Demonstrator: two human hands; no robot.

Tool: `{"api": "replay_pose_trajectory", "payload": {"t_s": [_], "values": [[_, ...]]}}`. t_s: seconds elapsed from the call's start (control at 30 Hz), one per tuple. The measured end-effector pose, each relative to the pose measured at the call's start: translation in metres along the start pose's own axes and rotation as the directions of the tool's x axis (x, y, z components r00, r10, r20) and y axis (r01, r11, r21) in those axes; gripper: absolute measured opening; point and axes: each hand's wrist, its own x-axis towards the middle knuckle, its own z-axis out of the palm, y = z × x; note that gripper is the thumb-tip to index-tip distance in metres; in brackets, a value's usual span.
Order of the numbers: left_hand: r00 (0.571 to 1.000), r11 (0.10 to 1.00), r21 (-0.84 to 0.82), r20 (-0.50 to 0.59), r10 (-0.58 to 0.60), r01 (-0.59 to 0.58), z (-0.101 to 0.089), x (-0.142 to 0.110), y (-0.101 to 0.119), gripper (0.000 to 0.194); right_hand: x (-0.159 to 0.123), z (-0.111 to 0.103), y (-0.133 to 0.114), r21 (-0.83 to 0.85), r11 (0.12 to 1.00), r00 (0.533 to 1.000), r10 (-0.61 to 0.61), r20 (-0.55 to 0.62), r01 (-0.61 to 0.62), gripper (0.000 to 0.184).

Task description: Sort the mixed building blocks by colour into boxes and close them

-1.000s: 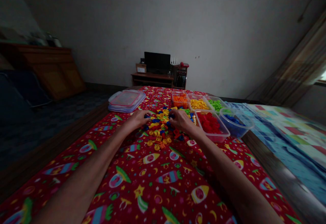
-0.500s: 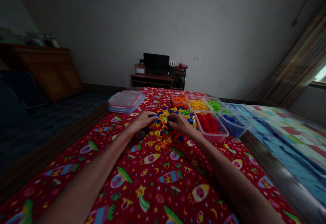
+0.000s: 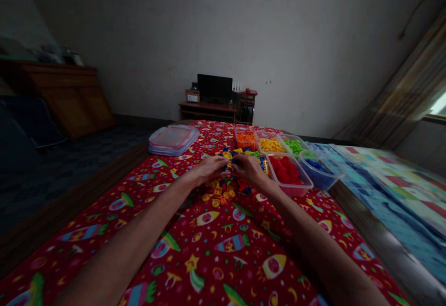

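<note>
A mixed pile of small toy bricks [image 3: 223, 191], yellow, blue, red, orange and green, lies on the red patterned cloth. My left hand [image 3: 209, 169] is over the left part of the pile, its fingers curled with the thumb below. Anything between its fingertips is too small and dark to name. Close beside it, my right hand [image 3: 250, 169] pinches a small blue toy brick [image 3: 236, 161] at its fingertips. The fingertips of both hands nearly meet above the pile. Yellow bricks with round shapes [image 3: 216, 202] lie at the pile's near edge.
Right of the pile stand clear tubs of orange [image 3: 245, 139], yellow [image 3: 271, 145], green [image 3: 293, 146], red [image 3: 285, 170] and blue bricks [image 3: 318, 166]. Stacked lids [image 3: 173, 139] lie at the back left. A bed [image 3: 390, 176] adjoins on the right.
My left hand has moved right across the pile, closer to my right hand. My right hand has shifted only slightly. The tubs and lids stay in place.
</note>
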Motion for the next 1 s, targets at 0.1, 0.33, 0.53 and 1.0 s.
{"api": "replay_pose_trajectory", "payload": {"t_s": [0.1, 0.33, 0.53, 1.0], "values": [[0.998, 1.000, -0.013, -0.067, -0.001, 0.000, 0.003, -0.001, 0.001, 0.026, 0.002, 0.001, 0.000, 0.001, 0.999, 0.999, 0.041, -0.030, -0.041, 0.021], [0.993, 0.986, 0.120, 0.012, 0.115, -0.115, 0.019, -0.007, 0.002, 0.053, -0.002, 0.003, -0.009, 0.037, 0.999, 0.999, 0.027, 0.030, -0.029, 0.017], [0.994, 0.994, 0.081, 0.087, 0.065, -0.072, 0.016, -0.001, -0.004, 0.046, 0.000, -0.001, -0.007, 0.074, 0.997, 0.999, 0.006, 0.041, -0.009, 0.018], [0.990, 0.990, 0.130, -0.121, 0.071, -0.055, 0.020, 0.002, 0.008, 0.054, 0.004, -0.026, 0.006, -0.014, 0.998, 0.998, -0.055, 0.032, 0.056, 0.024]]}}
